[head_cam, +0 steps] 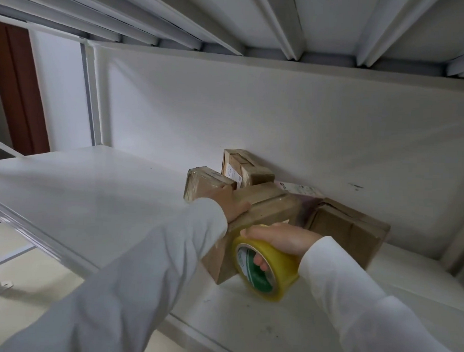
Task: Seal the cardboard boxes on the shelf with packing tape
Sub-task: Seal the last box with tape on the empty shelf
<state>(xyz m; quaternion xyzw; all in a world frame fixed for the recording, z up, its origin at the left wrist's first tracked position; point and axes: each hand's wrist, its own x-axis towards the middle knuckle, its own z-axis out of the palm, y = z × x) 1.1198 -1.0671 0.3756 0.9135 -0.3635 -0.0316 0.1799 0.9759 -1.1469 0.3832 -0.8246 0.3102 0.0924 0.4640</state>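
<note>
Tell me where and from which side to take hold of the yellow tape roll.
Take the tape roll by its ring: fingers through the open core, palm over the outer band, as the right hand holds it now. Come from the right, since the roll stands on edge against the long box, which the left hand steadies, blocking its left side.

My left arm, in a white sleeve, reaches forward and up, and my left hand [236, 205] lies with its palm and fingers pressed flat against what it steadies. My right arm comes in from the lower right, also sleeved in white, and my right hand [281, 238] has its grip curled, fingers hooked through and thumb stretched leftward.
</note>
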